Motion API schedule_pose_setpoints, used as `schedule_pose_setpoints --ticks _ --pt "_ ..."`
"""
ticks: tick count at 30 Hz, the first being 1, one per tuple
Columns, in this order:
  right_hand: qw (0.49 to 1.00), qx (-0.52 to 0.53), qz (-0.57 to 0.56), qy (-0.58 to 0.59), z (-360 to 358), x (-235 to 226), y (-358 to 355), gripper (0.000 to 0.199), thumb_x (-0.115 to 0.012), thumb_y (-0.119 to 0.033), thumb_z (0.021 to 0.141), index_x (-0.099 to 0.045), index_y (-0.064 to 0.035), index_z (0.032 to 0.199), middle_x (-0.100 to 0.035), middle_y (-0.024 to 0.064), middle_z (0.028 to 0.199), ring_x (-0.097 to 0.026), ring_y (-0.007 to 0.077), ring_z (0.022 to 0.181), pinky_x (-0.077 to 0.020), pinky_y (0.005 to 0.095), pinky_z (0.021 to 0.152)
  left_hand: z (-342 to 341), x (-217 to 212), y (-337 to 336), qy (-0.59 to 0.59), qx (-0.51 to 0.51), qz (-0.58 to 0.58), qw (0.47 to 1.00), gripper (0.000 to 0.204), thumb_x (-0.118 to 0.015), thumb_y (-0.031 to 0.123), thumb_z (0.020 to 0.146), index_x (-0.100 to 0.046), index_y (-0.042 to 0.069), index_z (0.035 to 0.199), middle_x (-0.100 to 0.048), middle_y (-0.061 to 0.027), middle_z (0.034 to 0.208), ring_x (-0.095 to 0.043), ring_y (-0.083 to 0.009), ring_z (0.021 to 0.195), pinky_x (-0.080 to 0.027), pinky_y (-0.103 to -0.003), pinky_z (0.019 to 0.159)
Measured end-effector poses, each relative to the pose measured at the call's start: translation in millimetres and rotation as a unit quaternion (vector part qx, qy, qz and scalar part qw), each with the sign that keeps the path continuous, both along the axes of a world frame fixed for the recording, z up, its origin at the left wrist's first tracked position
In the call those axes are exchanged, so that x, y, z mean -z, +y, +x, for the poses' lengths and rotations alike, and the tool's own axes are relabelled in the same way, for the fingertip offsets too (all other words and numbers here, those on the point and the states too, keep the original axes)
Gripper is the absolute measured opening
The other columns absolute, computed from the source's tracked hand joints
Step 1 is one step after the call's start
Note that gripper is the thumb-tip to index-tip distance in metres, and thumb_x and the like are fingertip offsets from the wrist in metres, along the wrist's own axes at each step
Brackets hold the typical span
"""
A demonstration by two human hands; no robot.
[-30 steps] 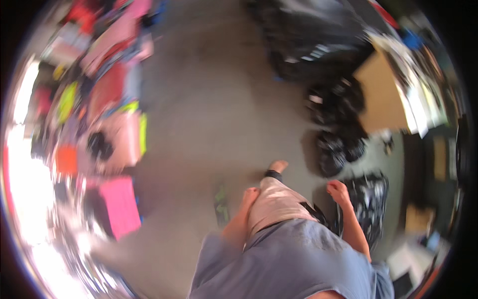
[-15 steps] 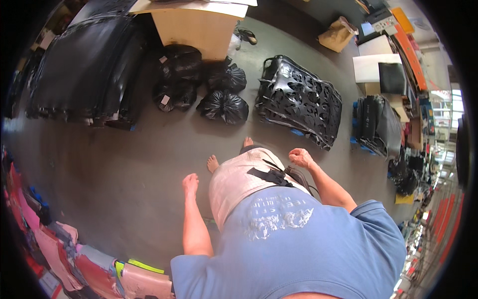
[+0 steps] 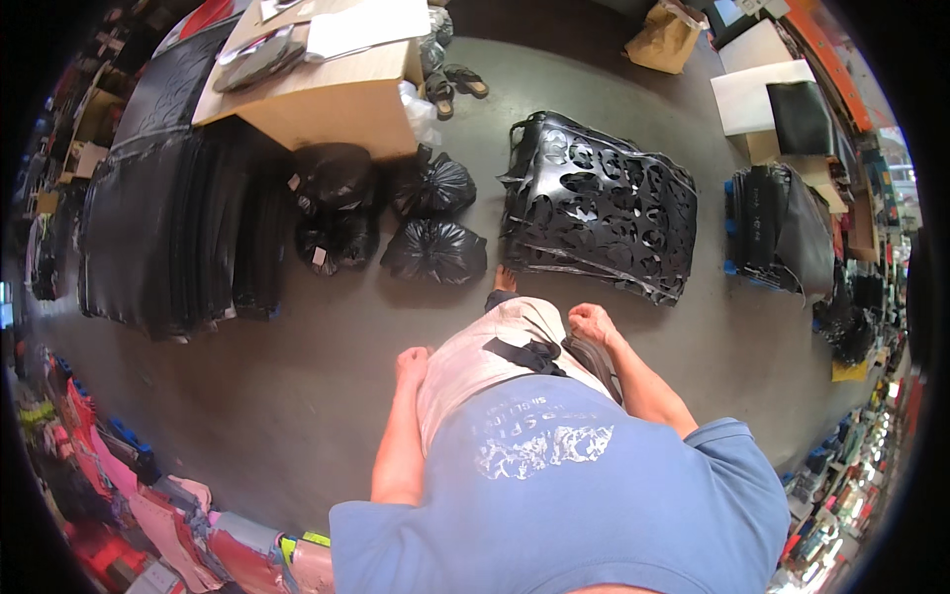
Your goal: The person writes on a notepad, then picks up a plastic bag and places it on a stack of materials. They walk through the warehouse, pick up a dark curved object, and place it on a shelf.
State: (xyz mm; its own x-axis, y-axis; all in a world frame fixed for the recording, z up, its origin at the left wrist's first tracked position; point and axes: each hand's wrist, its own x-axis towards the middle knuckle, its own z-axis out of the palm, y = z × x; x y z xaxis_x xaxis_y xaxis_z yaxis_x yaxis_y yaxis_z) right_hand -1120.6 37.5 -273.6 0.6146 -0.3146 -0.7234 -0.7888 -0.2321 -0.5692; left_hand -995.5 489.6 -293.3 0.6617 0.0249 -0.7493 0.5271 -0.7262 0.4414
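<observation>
The stack of black cut-out sheets [image 3: 599, 203] lies on the grey floor [image 3: 277, 396], and everything else is placed from it: the wooden surface [image 3: 327, 94] stands to its left, with three tied black bags [image 3: 432, 252] between them. Just below the stack's near edge, the right hand [image 3: 592, 323] is curled into a loose fist, its grip clenched on nothing visible. Further left of the stack, the left hand [image 3: 413, 364] hangs clenched and empty beside the beige trousers [image 3: 485, 361].

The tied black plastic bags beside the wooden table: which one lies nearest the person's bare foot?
The lowest bag, lying alone on the grey floor just left of the foot; the others sit farther back against the table.
</observation>
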Motion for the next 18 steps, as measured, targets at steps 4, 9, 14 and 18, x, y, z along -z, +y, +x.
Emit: schedule_pose_setpoints --ticks 4,9,14,18 --pt "0.997 0.066 0.02 -0.029 40 0 -68 0.032 -0.067 -0.023 0.085 -0.075 0.0006 0.106 -0.074 0.0067 0.084 -0.069 0.0144 0.073 -0.0563 0.0307 0.07 64 -28 -53 -0.106 -0.019 -0.004 0.994 0.041 -0.062 0.037 0.096 -0.076 0.004 0.114 -0.076 -0.0188 0.112 -0.073 -0.0283 0.107 -0.054 -0.039 0.096" --pt "0.98 0.174 0.032 -0.092 68 -20 -131 0.031 -0.066 -0.018 0.087 -0.073 0.0011 0.11 -0.072 0.0059 0.082 -0.067 0.0137 0.07 -0.054 0.0285 0.064 147 -36 -77 -0.174 -0.069 -0.017 0.982 0.032 -0.066 0.028 0.099 -0.076 0.003 0.116 -0.077 -0.0059 0.098 -0.069 -0.014 0.087 -0.055 -0.031 0.081" --pt "0.963 0.247 0.062 -0.091 46 5 -149 0.021 -0.065 -0.022 0.09 -0.072 -0.0027 0.095 -0.071 0.0052 0.079 -0.065 0.0119 0.067 -0.0491 0.0273 0.057 202 -18 -94 -0.095 -0.063 -0.011 0.993 0.031 -0.068 0.028 0.097 -0.077 0.003 0.113 -0.077 -0.0048 0.096 -0.068 -0.0112 0.081 -0.055 -0.029 0.077" --pt "0.983 0.181 -0.003 -0.028 -3 54 -132 0.02 -0.068 -0.025 0.092 -0.075 -0.0063 0.091 -0.071 0.0062 0.077 -0.067 0.0149 0.074 -0.0529 0.032 0.065 232 0 -141 -0.098 0.011 -0.05 0.994 0.035 -0.067 0.031 0.095 -0.077 0.002 0.113 -0.079 -0.0144 0.108 -0.074 -0.0218 0.102 -0.055 -0.035 0.092"
